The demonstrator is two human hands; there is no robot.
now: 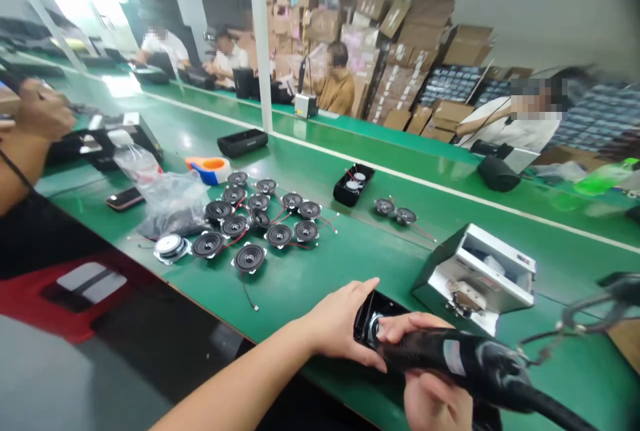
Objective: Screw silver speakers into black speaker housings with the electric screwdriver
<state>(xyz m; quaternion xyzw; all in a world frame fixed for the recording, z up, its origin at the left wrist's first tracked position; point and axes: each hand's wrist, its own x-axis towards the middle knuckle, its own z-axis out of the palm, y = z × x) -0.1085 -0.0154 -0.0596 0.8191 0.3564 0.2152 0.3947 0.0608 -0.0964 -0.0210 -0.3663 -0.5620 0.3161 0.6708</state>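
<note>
My left hand clasps the end of a black speaker housing at the table's near edge. A round metal-backed speaker driver shows inside that housing. My right hand is wrapped around a black electric screwdriver, held nearly level over the housing, with a finger stretched toward the driver. The screwdriver's tip is hidden by that finger. Just beyond stands a silver-and-black box-shaped device, open at the top. Several loose speaker drivers with red wires lie to the left.
Farther back are a housing holding two drivers, a closed black speaker and a tape roll. A plastic bag, a phone and a co-worker's hand are left. A white post rises mid-table.
</note>
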